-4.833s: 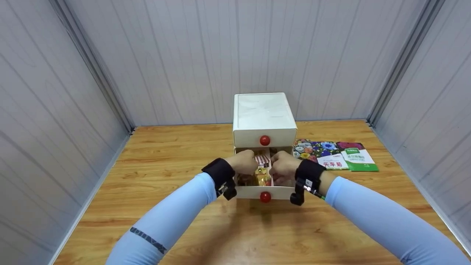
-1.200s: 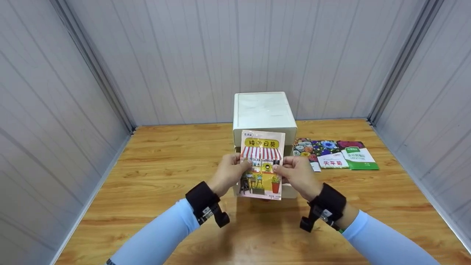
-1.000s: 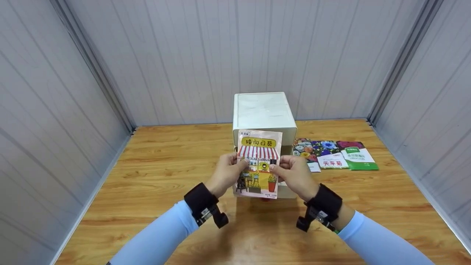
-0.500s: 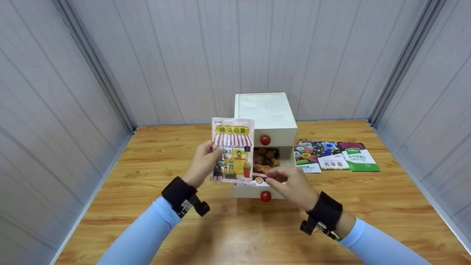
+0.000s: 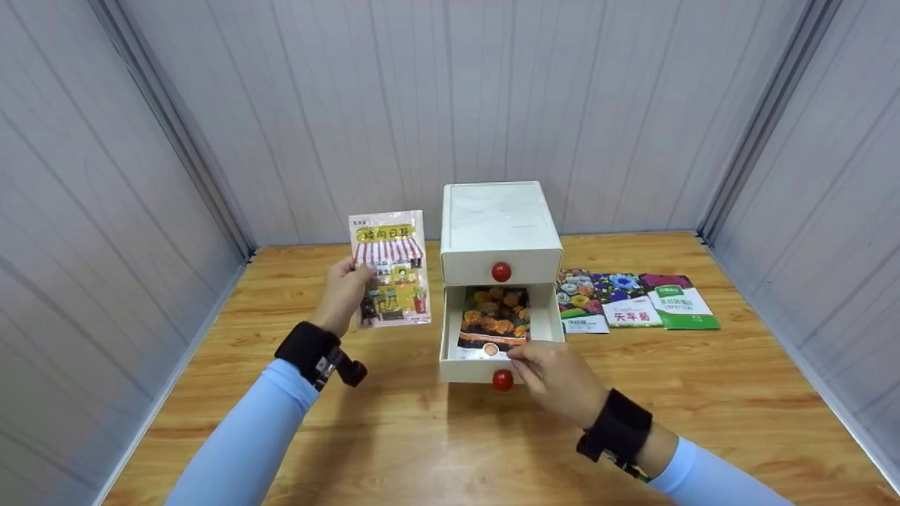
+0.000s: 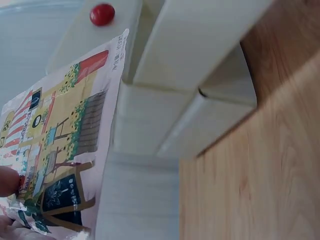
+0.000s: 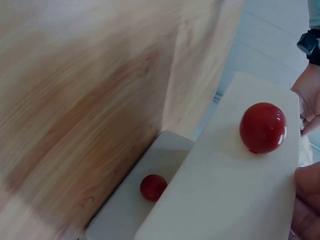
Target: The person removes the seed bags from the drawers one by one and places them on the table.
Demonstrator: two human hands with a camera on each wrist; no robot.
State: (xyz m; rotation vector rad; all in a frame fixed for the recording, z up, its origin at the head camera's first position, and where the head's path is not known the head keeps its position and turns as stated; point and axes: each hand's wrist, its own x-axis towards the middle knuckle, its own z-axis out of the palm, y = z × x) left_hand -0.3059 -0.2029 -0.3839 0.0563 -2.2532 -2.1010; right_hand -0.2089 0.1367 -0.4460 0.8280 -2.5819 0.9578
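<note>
My left hand (image 5: 344, 292) grips a pink seed packet (image 5: 390, 281) by its left edge, thumb on the front. The packet shows a striped awning and potted plants and is held upright left of the white drawer unit (image 5: 503, 218). In the left wrist view the packet (image 6: 65, 135) spans the left side. My right hand (image 5: 562, 379) is at the front rim of the pulled-out drawer (image 5: 453, 369), with its fingertips right at the lower corner of an orange-flower seed packet (image 5: 496, 316) lying inside. I cannot tell whether they pinch it.
Several flower seed packets (image 5: 633, 313) lie side by side on the wooden table, right of the unit. A red knob (image 5: 500, 272) marks the upper drawer, which is closed. In the right wrist view a lower drawer's knob (image 7: 153, 187) shows. Panelled walls stand around the table.
The pink packet has come out of the drawer in both hands; the right hand let go and the left carried it leftward. The orange-flower packet is uncovered, and the right hand moved down to the drawer front.
</note>
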